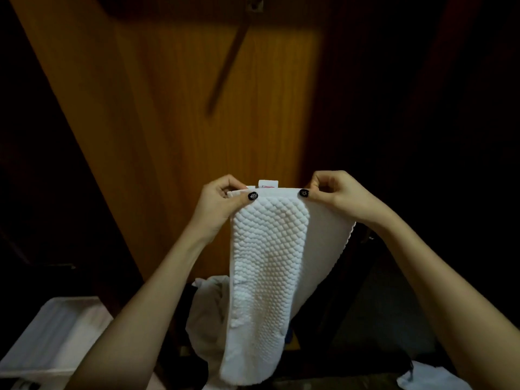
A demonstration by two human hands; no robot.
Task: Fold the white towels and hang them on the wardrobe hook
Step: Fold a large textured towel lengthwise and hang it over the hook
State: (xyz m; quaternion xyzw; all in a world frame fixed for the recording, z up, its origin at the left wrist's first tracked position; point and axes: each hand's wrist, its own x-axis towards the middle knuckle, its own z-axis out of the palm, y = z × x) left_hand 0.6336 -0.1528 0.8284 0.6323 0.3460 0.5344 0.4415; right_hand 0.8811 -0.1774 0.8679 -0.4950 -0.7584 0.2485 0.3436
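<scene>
Warm brown wood of a wardrobe panel (pixel 168 136) fills the background of a dim room, with deep shadow on either side of it. The white towel (pixel 267 263) hangs in front of this panel, folded lengthwise into a long narrow strip with a raised, quilted texture, its lower end drooping toward the camera.

At the towel's top edge, the left hand (pixel 222 201) pinches the left corner between thumb and curled fingers. The right hand (pixel 334 192) pinches the right corner in the same way. Both thumbs lie on the near face of the towel and carry dark painted nails. A small white label (pixel 268 184) with red print stands up from the towel's top edge, between the two hands.

Far above the towel, a small hook (pixel 257 4) sits near the top of the panel, too dim to make out well, and a dark strap (pixel 228 60) slants down from it.

Behind the towel's lower half lies a heap of white cloth (pixel 208 313). A white bin (pixel 53 333) sits well to the lower left of the towel, and another bit of white fabric (pixel 430 378) shows to its lower right.
</scene>
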